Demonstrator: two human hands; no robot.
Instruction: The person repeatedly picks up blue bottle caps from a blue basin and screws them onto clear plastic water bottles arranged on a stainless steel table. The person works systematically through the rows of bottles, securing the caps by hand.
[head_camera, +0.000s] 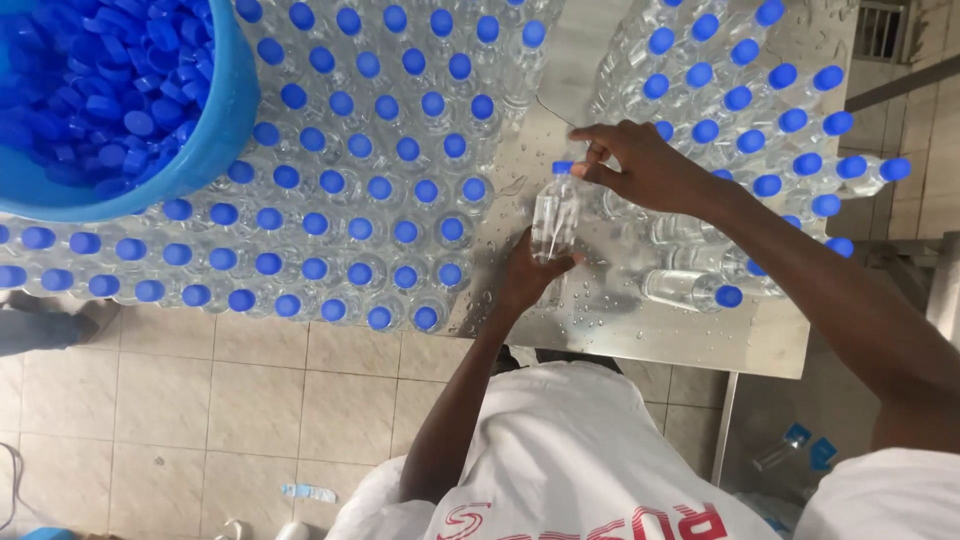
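Note:
A clear plastic water bottle (553, 218) with a blue cap stands on the wet steel table (610, 320). My left hand (528, 272) wraps around its lower body. My right hand (640, 165) reaches in from the right, its fingertips pinching the blue cap (563, 168) at the top. Both arms come from the bottom of the view, over my white shirt.
Several capped bottles (350, 190) stand packed in rows to the left, and another group (750, 110) stands at the right, some lying on their sides (695, 290). A blue tub of loose caps (110, 90) sits at top left. Tiled floor lies below.

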